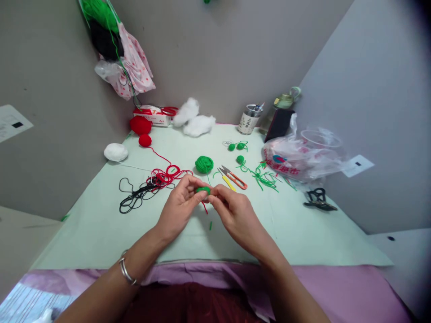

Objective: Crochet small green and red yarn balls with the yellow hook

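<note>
My left hand [181, 202] is closed on a small green yarn piece [203, 190], pinched between thumb and fingers. Against its right edge, my right hand [232, 206] is closed in a pinch; what its fingertips grip is too small to make out. A short red yarn end [204, 207] hangs below the piece. From the hands, a thin green strand leads up toward a green yarn ball [204, 164]. Just beyond my right hand lie orange-handled thread snips [235, 178] and a yellow-handled tool [228, 182], partly hidden. A green yarn snippet [210, 225] rests beneath the hands.
Red yarn [168, 174] and black cord [138, 197] lie tangled at left. White stuffing [199, 125] sits at the back. Small green balls [240, 159] and green yarn scraps [264, 177] are to the right, near a plastic bag [286, 157] and a black clip-like object [318, 199].
</note>
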The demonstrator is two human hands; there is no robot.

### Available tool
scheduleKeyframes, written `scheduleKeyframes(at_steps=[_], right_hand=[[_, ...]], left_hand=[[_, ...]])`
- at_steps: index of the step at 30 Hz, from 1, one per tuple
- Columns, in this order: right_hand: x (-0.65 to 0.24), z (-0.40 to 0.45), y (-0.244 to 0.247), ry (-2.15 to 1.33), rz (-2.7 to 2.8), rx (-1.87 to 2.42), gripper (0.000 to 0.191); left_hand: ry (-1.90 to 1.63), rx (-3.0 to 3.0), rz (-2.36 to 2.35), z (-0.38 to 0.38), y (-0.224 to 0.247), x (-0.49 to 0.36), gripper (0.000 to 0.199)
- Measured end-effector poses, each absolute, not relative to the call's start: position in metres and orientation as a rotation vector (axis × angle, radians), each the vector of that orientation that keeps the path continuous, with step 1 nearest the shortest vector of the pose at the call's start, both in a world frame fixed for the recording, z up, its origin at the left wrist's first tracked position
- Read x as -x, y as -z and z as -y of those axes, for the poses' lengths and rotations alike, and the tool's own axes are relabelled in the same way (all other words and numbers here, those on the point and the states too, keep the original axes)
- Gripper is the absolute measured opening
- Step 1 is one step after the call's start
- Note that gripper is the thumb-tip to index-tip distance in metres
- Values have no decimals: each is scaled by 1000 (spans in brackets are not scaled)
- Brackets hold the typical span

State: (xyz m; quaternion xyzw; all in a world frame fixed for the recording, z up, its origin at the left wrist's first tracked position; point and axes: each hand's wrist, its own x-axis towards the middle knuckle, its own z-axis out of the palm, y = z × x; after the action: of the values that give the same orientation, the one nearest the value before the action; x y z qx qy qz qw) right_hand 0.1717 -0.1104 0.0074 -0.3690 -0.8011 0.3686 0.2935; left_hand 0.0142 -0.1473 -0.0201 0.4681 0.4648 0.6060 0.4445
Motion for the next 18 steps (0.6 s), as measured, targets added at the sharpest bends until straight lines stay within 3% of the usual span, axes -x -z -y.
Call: scheduleKeyframes(at_steps=[8, 12, 18], right_hand=[[-169, 118, 3, -939, 2157, 993, 18], [-169, 113, 11, -869, 2031, 1030, 24], [-171, 108, 6, -1052, 1926, 1041, 25]], left_hand=[[-1515, -1115, -1227, 142, 23, -21, 14], [-1490, -1090, -1160, 144, 20, -22, 15], [-1478, -1012, -999, 150, 21, -22, 18]])
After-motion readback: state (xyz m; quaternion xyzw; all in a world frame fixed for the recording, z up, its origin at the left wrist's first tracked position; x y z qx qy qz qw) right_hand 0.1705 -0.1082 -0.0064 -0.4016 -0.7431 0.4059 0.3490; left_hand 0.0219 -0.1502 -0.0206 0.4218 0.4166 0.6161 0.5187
